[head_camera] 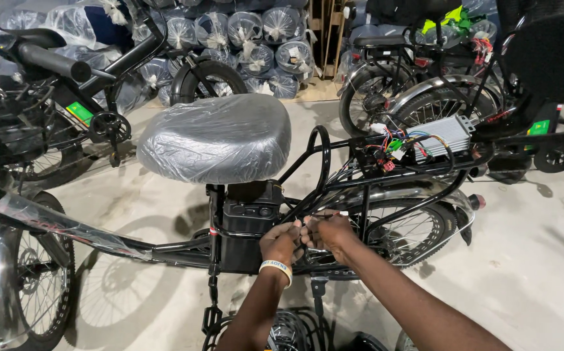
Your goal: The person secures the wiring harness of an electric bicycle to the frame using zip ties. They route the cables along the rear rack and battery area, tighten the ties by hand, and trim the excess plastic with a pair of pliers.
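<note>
A black electric bicycle (334, 179) stands side-on in front of me, its wide saddle (217, 136) wrapped in clear plastic. Under the saddle sits a black battery box (246, 221). My left hand (281, 242), with a pale wristband, and my right hand (327, 233) are together just right of the battery, fingers pinched on thin cables by the frame tube. What exactly lies between the fingertips is hidden. On the rear rack lies a silver controller box (443, 134) with a bundle of coloured wires (396, 146) spilling from it.
Another bicycle (48, 84) stands at the left and more (425, 71) at the back right. Plastic-wrapped rolls (256, 39) are stacked behind. The bicycle's rear wheel (402, 231) sits beside my right arm. The floor is pale concrete.
</note>
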